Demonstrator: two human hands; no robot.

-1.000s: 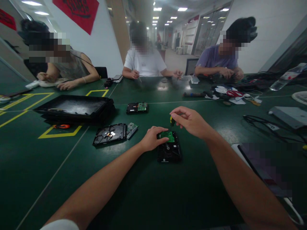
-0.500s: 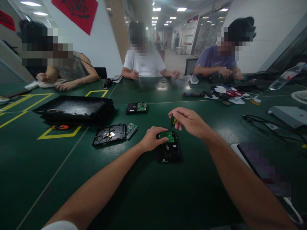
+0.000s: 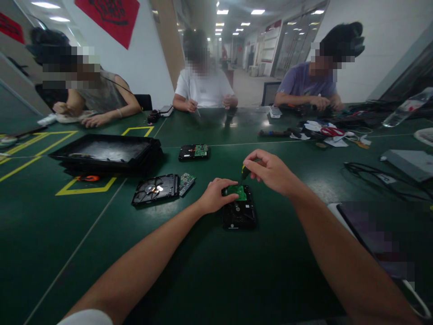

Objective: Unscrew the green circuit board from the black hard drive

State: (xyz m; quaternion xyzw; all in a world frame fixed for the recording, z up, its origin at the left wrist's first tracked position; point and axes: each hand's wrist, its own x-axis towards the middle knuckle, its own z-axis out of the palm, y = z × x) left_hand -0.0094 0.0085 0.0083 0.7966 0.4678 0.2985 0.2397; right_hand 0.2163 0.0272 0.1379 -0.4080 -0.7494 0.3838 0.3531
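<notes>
A black hard drive (image 3: 239, 215) with a green circuit board lies flat on the green table in front of me. My left hand (image 3: 218, 195) steadies it from the left, the thumb across the board and the fingers along the far end. Pinched in my right hand (image 3: 265, 169) is a screwdriver (image 3: 244, 171) with a yellow and black handle, upright above the far end of the drive. Its tip is too small to make out. To the left rests another opened hard drive (image 3: 155, 190), beside a loose circuit board (image 3: 186, 183).
Farther back sits a third hard drive (image 3: 194, 152). Stacked black trays (image 3: 104, 151) stand at left, an orange tool (image 3: 88, 178) before them. Cables (image 3: 375, 178), a grey box (image 3: 409, 164) and a tablet-like device (image 3: 368, 239) lie at right. Three people sit across the table.
My right hand has shifted slightly, turning the screwdriver so more of its yellow handle shows. My left hand stays on the drive. The middle person's hands have moved closer together.
</notes>
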